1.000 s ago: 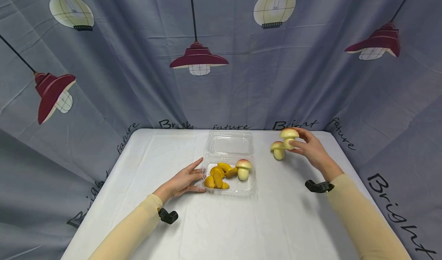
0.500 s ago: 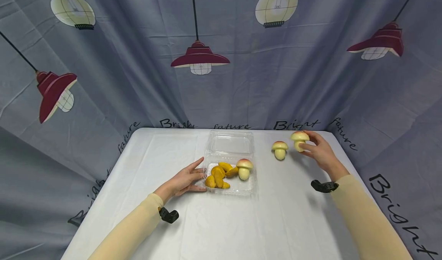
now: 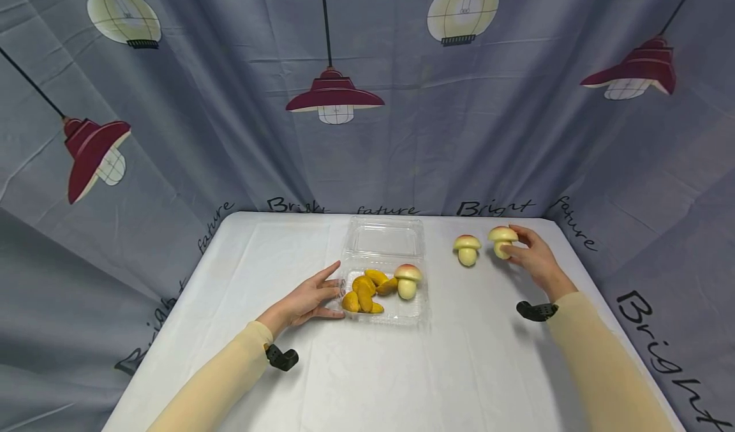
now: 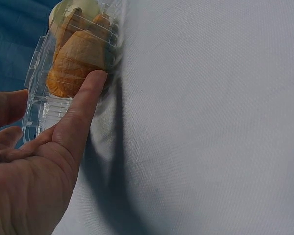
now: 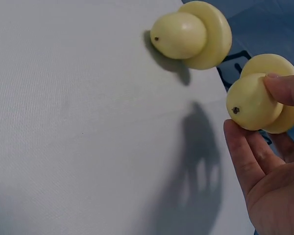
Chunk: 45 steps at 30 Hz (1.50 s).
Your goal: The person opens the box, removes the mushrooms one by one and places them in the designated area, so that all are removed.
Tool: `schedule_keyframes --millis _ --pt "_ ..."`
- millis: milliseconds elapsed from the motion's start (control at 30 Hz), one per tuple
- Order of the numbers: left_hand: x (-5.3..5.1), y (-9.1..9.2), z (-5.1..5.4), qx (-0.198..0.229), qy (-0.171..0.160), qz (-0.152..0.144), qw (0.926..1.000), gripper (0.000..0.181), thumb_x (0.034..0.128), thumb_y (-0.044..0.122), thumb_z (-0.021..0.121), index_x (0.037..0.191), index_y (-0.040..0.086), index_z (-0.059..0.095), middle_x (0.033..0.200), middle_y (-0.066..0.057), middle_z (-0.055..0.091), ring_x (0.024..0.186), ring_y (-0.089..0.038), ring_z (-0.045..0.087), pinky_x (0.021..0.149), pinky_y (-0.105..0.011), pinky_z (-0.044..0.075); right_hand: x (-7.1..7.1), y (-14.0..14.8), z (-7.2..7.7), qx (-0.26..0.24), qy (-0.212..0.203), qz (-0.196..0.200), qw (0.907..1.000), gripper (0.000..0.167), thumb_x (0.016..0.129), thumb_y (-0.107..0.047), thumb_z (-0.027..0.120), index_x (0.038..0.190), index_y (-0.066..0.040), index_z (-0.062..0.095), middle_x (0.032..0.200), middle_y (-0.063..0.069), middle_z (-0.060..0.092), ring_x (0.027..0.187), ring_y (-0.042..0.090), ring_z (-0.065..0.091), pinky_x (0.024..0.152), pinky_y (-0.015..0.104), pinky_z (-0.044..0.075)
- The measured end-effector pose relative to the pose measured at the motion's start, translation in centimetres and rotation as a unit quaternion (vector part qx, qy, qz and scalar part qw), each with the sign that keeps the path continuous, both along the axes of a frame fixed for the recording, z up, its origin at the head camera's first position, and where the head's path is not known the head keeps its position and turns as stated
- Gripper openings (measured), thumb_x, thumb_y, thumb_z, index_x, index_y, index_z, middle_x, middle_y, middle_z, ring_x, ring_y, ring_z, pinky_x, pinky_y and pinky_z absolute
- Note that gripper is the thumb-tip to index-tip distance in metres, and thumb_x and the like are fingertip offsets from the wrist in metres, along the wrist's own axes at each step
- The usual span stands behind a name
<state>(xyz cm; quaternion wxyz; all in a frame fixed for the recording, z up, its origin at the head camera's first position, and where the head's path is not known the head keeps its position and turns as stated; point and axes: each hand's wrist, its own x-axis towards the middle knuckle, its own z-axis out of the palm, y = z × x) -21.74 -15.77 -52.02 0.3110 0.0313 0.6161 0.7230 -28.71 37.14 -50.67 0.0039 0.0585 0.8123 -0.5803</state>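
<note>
My right hand (image 3: 534, 256) pinches a toy mushroom (image 3: 501, 235) with a cream stem and a pale cap tinged red. The right wrist view shows my thumb on this mushroom (image 5: 255, 100) and fingertips under it. A similar mushroom (image 3: 467, 250) lies on the table just to its left. Stretched fingers of my left hand (image 3: 304, 301) touch the left side of a clear plastic clamshell box (image 3: 404, 315). Inside lie several orange-yellow lumpy pieces (image 3: 364, 291) and, at the right, another mushroom (image 3: 407, 282). One piece (image 4: 78, 63) shows behind the box wall in the left wrist view.
The box's clear lid (image 3: 385, 237) is folded back toward the far table edge. A white cloth covers the table (image 3: 367, 374). Behind and beside it hangs a grey-blue curtain (image 3: 367, 164) printed with lamps and lettering.
My right hand has carried its mushroom to the right, away from the one on the table, then slightly lower. The left hand stays at the box.
</note>
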Motion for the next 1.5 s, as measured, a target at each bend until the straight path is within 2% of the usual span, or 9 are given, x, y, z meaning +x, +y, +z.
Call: schedule_keyframes --millis 267,400,633,800,1200,1500 --pt "0.0 0.1 0.0 0.002 0.0 -0.002 1.0 0.072 0.1088 0.002 0.044 0.167 0.03 0.011 0.167 -0.027 0.004 0.147 -0.05 0.024 0.092 -0.053 0.058 0.0 0.3 -0.9 0.008 -0.019 0.0 0.9998 0.083 0.098 -0.014 0.071 0.163 -0.002 0.02 0.159 0.029 0.028 0.118 0.022 0.05 0.086 0.023 0.059" --pt "-0.1 0.1 -0.1 0.002 0.002 -0.002 1.0 0.072 0.1087 0.001 0.044 0.167 0.03 0.011 0.167 -0.027 0.003 0.147 -0.05 0.025 0.092 -0.053 0.058 0.0 0.4 -1.3 0.007 -0.026 -0.003 0.9996 0.082 0.098 -0.012 0.07 0.163 -0.002 0.02 0.158 0.029 0.029 0.116 0.021 0.051 0.089 0.026 0.059" --pt "0.0 0.0 -0.3 0.003 -0.001 0.0 1.0 0.073 0.1083 0.002 0.046 0.167 0.03 0.012 0.167 -0.027 0.004 0.146 -0.049 0.027 0.093 -0.054 0.058 0.1 0.4 -2.0 0.01 -0.043 -0.007 0.999 0.083 0.099 -0.015 0.07 0.163 -0.004 0.019 0.16 0.028 0.027 0.125 0.029 0.048 0.092 0.027 0.058" --pt "-0.1 0.0 -0.3 0.005 -0.002 -0.001 1.0 0.073 0.1082 0.002 0.046 0.167 0.03 0.012 0.167 -0.027 0.004 0.146 -0.049 0.027 0.093 -0.054 0.058 0.0 0.2 -2.1 0.008 -0.046 -0.005 0.9989 0.082 0.099 -0.015 0.069 0.164 -0.004 0.018 0.16 0.028 0.026 0.129 0.033 0.044 0.092 0.028 0.059" --pt "-0.1 -0.1 -0.3 0.007 0.0 -0.003 1.0 0.074 0.108 0.001 0.047 0.167 0.029 0.012 0.167 -0.027 0.004 0.148 -0.05 0.022 0.093 -0.054 0.058 0.0 0.0 -2.4 -0.007 -0.051 -0.005 0.9987 0.082 0.099 -0.013 0.068 0.164 -0.004 0.018 0.161 0.028 0.025 0.129 0.034 0.045 0.092 0.031 0.059" --pt "0.0 -0.1 -0.2 0.007 0.002 -0.005 1.0 0.073 0.1082 0.002 0.046 0.167 0.029 0.011 0.167 -0.027 0.003 0.148 -0.051 0.02 0.092 -0.054 0.058 0.0 -0.2 -2.5 0.002 -0.063 -0.004 0.998 0.083 0.1 -0.015 0.068 0.164 -0.005 0.016 0.162 0.028 0.021 0.133 0.038 0.041 0.096 0.035 0.058"
